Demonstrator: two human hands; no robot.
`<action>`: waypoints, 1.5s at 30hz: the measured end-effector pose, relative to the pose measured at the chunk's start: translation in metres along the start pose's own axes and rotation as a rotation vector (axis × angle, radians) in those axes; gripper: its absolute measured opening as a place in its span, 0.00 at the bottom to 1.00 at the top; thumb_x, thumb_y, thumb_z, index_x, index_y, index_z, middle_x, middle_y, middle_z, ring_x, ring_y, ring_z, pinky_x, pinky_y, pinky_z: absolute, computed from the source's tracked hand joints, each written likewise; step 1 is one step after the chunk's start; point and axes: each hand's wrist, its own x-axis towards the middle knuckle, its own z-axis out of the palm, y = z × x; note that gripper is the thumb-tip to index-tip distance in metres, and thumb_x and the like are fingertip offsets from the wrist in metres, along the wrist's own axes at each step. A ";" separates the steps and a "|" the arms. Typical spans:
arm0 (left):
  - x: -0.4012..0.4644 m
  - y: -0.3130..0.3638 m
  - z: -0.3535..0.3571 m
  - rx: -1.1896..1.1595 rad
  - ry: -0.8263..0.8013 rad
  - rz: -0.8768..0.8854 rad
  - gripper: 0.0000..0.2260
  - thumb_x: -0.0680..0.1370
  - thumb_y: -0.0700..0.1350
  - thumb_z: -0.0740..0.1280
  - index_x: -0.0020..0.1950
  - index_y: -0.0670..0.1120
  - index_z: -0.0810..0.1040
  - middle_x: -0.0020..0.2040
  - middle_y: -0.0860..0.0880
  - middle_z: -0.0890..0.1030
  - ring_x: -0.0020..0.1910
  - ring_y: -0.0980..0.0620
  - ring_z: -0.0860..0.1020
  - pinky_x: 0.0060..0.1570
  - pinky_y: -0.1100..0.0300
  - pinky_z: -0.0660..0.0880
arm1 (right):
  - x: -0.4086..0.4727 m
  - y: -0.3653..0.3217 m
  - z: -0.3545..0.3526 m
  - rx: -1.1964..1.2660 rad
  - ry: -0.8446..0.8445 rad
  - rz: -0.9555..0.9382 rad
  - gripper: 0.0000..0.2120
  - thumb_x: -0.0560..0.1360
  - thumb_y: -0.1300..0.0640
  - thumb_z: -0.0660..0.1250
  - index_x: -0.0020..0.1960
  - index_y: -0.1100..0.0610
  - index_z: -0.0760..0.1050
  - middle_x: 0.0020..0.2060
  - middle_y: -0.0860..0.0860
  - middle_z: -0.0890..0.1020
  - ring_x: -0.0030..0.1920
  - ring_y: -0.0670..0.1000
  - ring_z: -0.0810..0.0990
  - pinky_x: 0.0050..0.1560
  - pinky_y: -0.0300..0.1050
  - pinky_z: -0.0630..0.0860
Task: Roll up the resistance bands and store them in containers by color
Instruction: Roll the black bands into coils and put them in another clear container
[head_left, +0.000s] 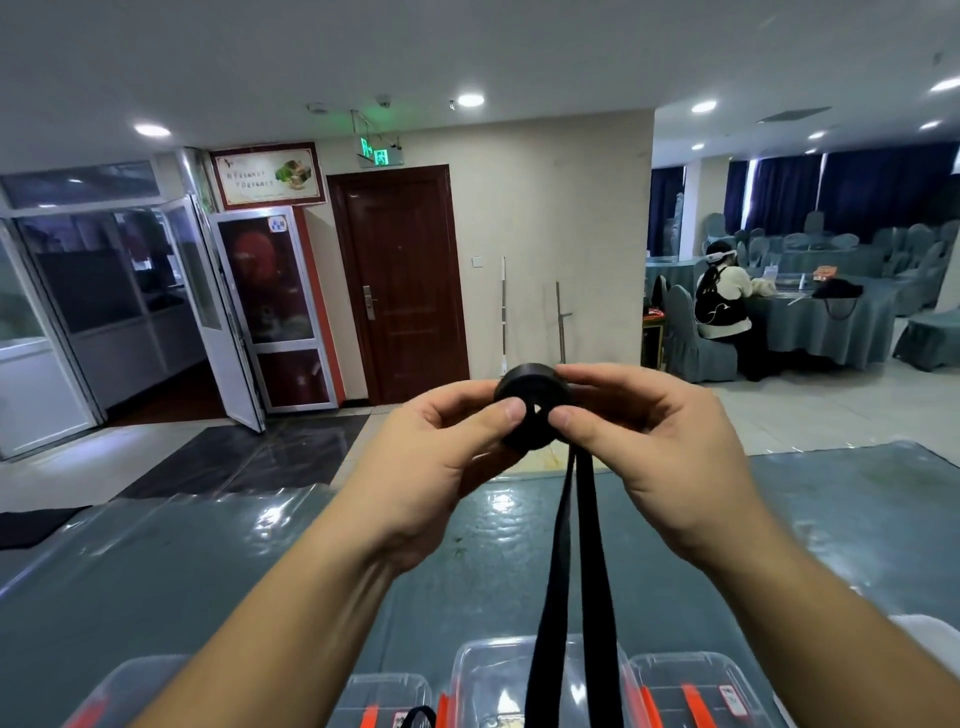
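Note:
I hold a black resistance band (531, 391) raised in front of me, partly wound into a thick roll. My left hand (441, 457) pinches the roll's left side with thumb and fingers. My right hand (644, 436) pinches its right side. Two loose black strands (576, 571) hang straight down from the roll toward the table's near edge. Clear plastic containers with orange latches (509, 675) stand in a row below, and the strands pass in front of the middle one. Part of another black band (415, 716) shows in a container at the bottom.
The containers sit on a table under a shiny grey-green cover (208, 561). Beyond it are a dark wooden door (400, 280) and glass doors at the left. A seated person (722, 296) is at a covered round table far right, among covered chairs.

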 end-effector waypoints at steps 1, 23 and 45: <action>0.000 -0.003 0.002 -0.031 0.003 -0.016 0.17 0.71 0.42 0.75 0.59 0.39 0.84 0.52 0.42 0.87 0.50 0.48 0.87 0.47 0.62 0.82 | -0.001 0.002 0.000 -0.006 0.014 -0.015 0.15 0.71 0.56 0.78 0.57 0.47 0.86 0.51 0.48 0.89 0.54 0.50 0.88 0.57 0.42 0.82; 0.005 0.008 -0.008 0.437 -0.102 -0.024 0.08 0.72 0.47 0.77 0.49 0.49 0.88 0.44 0.46 0.88 0.44 0.52 0.86 0.44 0.63 0.81 | -0.002 -0.010 -0.015 -0.105 -0.290 0.121 0.20 0.74 0.68 0.75 0.57 0.46 0.87 0.52 0.48 0.89 0.56 0.49 0.87 0.57 0.38 0.81; 0.004 -0.017 -0.006 0.268 -0.057 0.029 0.08 0.82 0.38 0.68 0.60 0.39 0.83 0.54 0.37 0.86 0.55 0.41 0.86 0.55 0.54 0.83 | -0.010 0.007 -0.018 -0.121 -0.057 0.062 0.18 0.73 0.61 0.78 0.56 0.41 0.86 0.51 0.45 0.89 0.55 0.47 0.87 0.59 0.41 0.81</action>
